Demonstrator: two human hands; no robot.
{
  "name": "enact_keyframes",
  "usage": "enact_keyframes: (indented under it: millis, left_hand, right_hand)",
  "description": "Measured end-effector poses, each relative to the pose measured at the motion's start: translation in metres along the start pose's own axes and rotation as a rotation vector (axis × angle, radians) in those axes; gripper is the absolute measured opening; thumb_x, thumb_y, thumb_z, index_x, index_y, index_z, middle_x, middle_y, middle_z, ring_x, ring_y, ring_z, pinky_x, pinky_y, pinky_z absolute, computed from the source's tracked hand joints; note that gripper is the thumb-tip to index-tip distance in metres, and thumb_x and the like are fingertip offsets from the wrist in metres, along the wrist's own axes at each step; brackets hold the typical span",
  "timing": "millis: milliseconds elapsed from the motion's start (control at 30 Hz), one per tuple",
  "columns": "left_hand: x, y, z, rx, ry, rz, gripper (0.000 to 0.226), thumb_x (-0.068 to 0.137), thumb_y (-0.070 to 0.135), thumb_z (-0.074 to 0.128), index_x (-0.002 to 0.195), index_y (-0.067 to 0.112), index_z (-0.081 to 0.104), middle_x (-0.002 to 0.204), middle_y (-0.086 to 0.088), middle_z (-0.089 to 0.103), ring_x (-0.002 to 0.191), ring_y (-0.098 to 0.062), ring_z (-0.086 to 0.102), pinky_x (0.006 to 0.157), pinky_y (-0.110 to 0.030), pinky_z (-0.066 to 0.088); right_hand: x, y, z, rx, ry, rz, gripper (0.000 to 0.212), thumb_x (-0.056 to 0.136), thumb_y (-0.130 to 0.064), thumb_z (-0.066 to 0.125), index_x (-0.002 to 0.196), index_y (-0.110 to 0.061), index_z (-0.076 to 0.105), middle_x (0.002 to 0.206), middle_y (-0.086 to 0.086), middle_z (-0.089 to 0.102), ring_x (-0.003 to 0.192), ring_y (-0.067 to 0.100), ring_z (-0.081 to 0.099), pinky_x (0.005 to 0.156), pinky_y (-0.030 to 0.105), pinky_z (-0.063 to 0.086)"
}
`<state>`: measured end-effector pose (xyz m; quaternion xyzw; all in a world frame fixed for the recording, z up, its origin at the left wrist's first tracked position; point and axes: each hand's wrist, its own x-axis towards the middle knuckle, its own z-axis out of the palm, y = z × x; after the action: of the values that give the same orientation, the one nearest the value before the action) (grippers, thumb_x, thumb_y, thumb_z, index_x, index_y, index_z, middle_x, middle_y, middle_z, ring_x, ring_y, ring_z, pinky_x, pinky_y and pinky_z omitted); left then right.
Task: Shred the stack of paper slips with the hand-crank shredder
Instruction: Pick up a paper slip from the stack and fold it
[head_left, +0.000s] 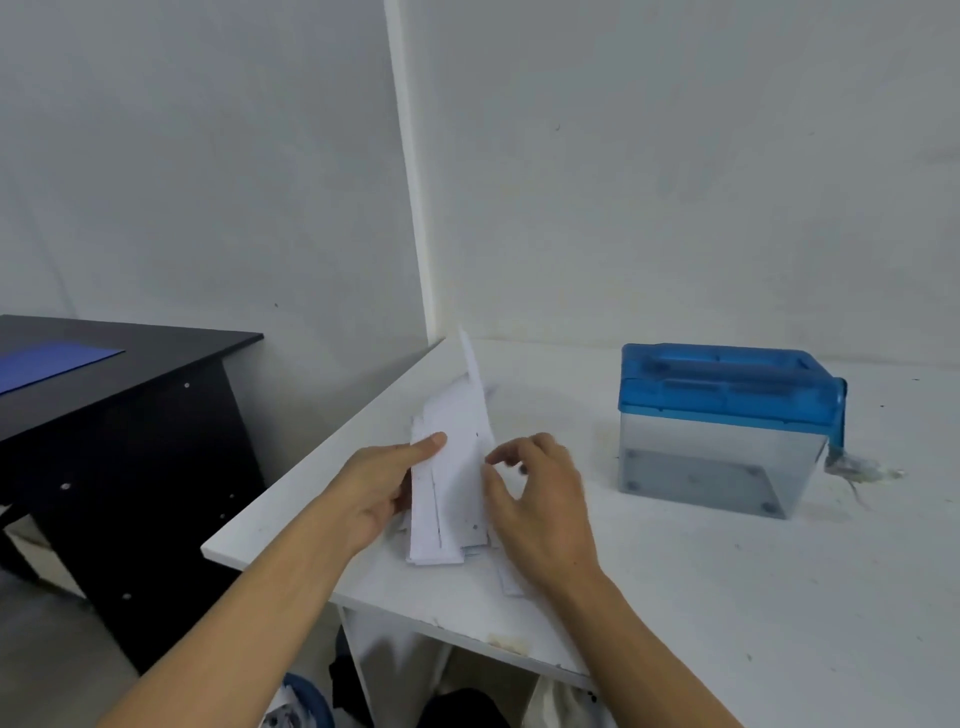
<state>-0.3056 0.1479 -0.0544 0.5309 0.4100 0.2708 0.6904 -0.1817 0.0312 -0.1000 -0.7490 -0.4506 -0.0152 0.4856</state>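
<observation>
The left thumb is lying flat on top of the slips while the other left fingers are tucking under the stack's left edge. The left hand is thus gripping the stack, which is sitting between the two hands at the table's left edge. The left wrist is running straight, with the forearm coming up from the lower left.

Just right of that thumb, the right fingers are curling loosely, thumb and forefinger tips close together at the stack's right edge. One slip is standing up off the stack and bending away beyond those fingertips. Blur is hiding whether they are pinching it, so I cannot tell. The right hand is arching palm-down, its forearm coming in from the lower right.

Well right of the right fingers, the shredder is standing upright with its blue lid on and its crank hanging on the far side. Left of the left fingers, a black desk is standing.
</observation>
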Motion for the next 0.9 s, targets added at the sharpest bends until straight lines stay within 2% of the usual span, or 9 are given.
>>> enact_keyframes:
  millis: [67, 167, 300, 367, 433, 533, 733, 833, 900]
  left_hand:
    - [-0.003, 0.0, 0.006, 0.018, -0.042, 0.018, 0.031, 0.084, 0.025, 0.079, 0.106, 0.004, 0.074, 0.1, -0.012, 0.077, 0.094, -0.028, 0.074, 0.077, -0.033, 0.058]
    - [-0.003, -0.002, 0.008, 0.025, -0.089, 0.015, 0.035, 0.083, 0.026, 0.08, 0.109, 0.004, 0.073, 0.101, -0.011, 0.077, 0.093, -0.026, 0.075, 0.08, -0.033, 0.058]
    - [-0.004, -0.01, 0.008, 0.083, -0.087, 0.02, 0.04, 0.08, 0.034, 0.081, 0.108, 0.007, 0.072, 0.098, -0.008, 0.078, 0.087, -0.022, 0.076, 0.074, -0.03, 0.058]
    - [-0.003, -0.013, 0.008, 0.096, -0.065, 0.035, 0.044, 0.079, 0.04, 0.081, 0.106, 0.007, 0.073, 0.098, -0.008, 0.078, 0.089, -0.024, 0.076, 0.081, -0.034, 0.059]
    - [-0.003, -0.014, 0.006, 0.089, -0.066, 0.041, 0.043, 0.083, 0.042, 0.077, 0.107, 0.007, 0.073, 0.1, -0.008, 0.078, 0.092, -0.025, 0.075, 0.087, -0.037, 0.058]
    - [-0.001, -0.019, -0.001, 0.077, -0.085, 0.044, 0.031, 0.094, 0.03, 0.069, 0.114, 0.006, 0.072, 0.103, -0.007, 0.078, 0.095, -0.023, 0.075, 0.085, -0.035, 0.058]
    - [-0.002, -0.02, 0.004, 0.052, -0.027, 0.044, 0.038, 0.079, 0.024, 0.084, 0.109, 0.004, 0.074, 0.099, -0.008, 0.078, 0.09, -0.024, 0.076, 0.077, -0.032, 0.06]
    - [-0.004, -0.019, 0.007, 0.088, -0.024, 0.047, 0.045, 0.072, 0.031, 0.089, 0.106, 0.006, 0.074, 0.097, -0.007, 0.078, 0.09, -0.026, 0.076, 0.085, -0.038, 0.06]
    - [-0.004, -0.021, 0.006, 0.108, -0.008, 0.028, 0.045, 0.073, 0.039, 0.088, 0.104, 0.008, 0.074, 0.096, -0.007, 0.078, 0.09, -0.028, 0.075, 0.087, -0.042, 0.06]
  right_hand:
    - [-0.001, -0.003, 0.002, 0.062, -0.135, 0.007, 0.032, 0.095, -0.058, 0.052, 0.117, -0.036, 0.059, 0.108, -0.019, 0.058, 0.097, 0.006, 0.057, 0.098, 0.03, 0.051]
    - [0.009, -0.003, 0.005, 0.117, -0.274, 0.177, 0.051, 0.092, -0.065, 0.052, 0.13, -0.031, 0.05, 0.108, -0.015, 0.057, 0.093, 0.009, 0.061, 0.089, 0.028, 0.055]
    - [0.02, 0.004, 0.011, 0.173, -0.177, 0.26, 0.031, 0.09, -0.056, 0.064, 0.096, -0.026, 0.062, 0.09, -0.011, 0.064, 0.084, 0.01, 0.062, 0.082, 0.031, 0.056]
    - [0.022, 0.007, 0.012, 0.232, -0.169, 0.267, 0.028, 0.09, -0.05, 0.067, 0.084, -0.023, 0.063, 0.082, -0.008, 0.065, 0.081, 0.013, 0.064, 0.08, 0.033, 0.056]
    - [0.023, 0.009, 0.01, 0.284, -0.158, 0.283, 0.026, 0.091, -0.047, 0.068, 0.084, -0.023, 0.063, 0.083, -0.007, 0.067, 0.082, 0.012, 0.065, 0.082, 0.035, 0.058]
    - [0.023, 0.009, 0.011, 0.253, -0.153, 0.286, 0.022, 0.092, -0.046, 0.066, 0.09, -0.025, 0.062, 0.088, -0.012, 0.066, 0.084, 0.008, 0.063, 0.086, 0.035, 0.057]
    - [0.021, 0.005, 0.01, 0.254, -0.159, 0.336, 0.032, 0.091, -0.05, 0.067, 0.111, -0.032, 0.05, 0.103, -0.013, 0.057, 0.093, 0.012, 0.061, 0.081, 0.026, 0.052]
    - [0.021, 0.004, 0.003, 0.369, -0.11, 0.309, 0.027, 0.091, -0.038, 0.071, 0.11, -0.025, 0.057, 0.1, -0.012, 0.062, 0.088, 0.009, 0.063, 0.073, 0.018, 0.05]
    - [0.021, 0.005, 0.0, 0.468, -0.068, 0.307, 0.018, 0.092, -0.028, 0.072, 0.106, -0.021, 0.064, 0.099, -0.008, 0.067, 0.09, 0.012, 0.065, 0.072, 0.019, 0.052]
